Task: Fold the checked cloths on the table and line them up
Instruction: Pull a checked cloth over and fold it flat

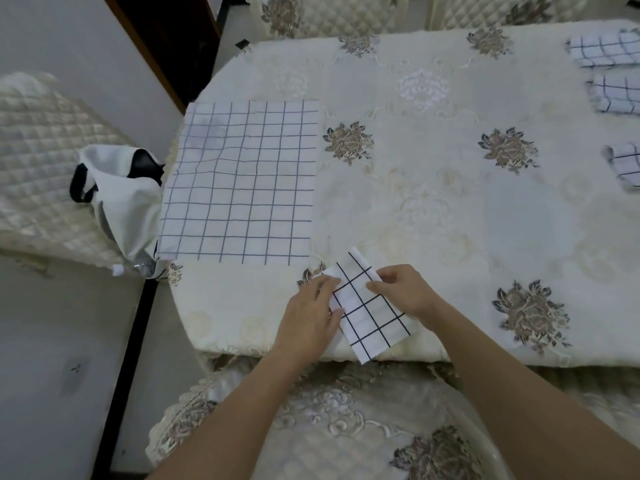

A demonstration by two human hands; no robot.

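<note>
We see the counter (433, 209) covered by a cream floral tablecloth, and we place everything by the folded checked cloth (369, 311) lying at its near edge. Up and to the left of it, an unfolded checked cloth (239, 181) lies flat, reaching the counter's left edge. Further left, a white bag with black trim (121, 199) slumps on a quilted chair (38, 161). Far to the upper right, three folded checked cloths (604, 50) (618, 93) (625, 164) lie in a column at the right edge. The folded cloth is a narrow white strip with dark grid lines, tilted, its near end overhanging the edge. Our left hand (311, 313) pinches its left side; our right hand (403, 289) pinches its upper right edge.
</note>
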